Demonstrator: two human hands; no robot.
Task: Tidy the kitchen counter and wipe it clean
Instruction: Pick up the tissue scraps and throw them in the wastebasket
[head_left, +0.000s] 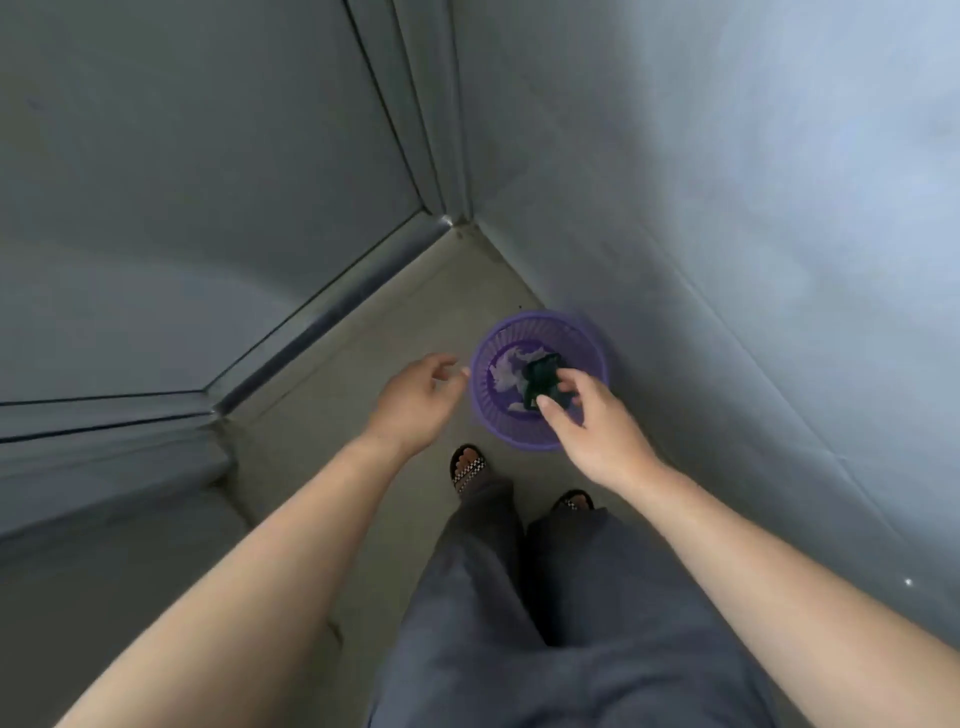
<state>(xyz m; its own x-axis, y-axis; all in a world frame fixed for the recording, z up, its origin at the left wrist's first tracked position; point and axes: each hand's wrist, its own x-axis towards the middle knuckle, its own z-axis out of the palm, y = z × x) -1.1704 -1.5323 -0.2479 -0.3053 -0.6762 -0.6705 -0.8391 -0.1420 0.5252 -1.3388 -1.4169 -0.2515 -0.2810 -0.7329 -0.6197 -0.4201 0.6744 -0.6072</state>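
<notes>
**Purple mesh bin took the dark scrap**

Grey walls and a concrete floor (374, 332) framed the corner where a purple mesh wastebasket (592, 338) stood against the wall. It held pale crumpled scraps (506, 371), likely paper, lying loose on the bottom; it looked far from full.

Directly over its opening, the right hand (597, 431) pinched a small dark crumpled item (543, 382) between thumb and fingertips. What it was could not be told. It looked light, soft and crushable, so a fingertip pinch at its edge seemed enough, and it would probably drop without bouncing.

The left hand (415, 400) hovered just beside the rim, fingers loosely spread, holding nothing.
</notes>
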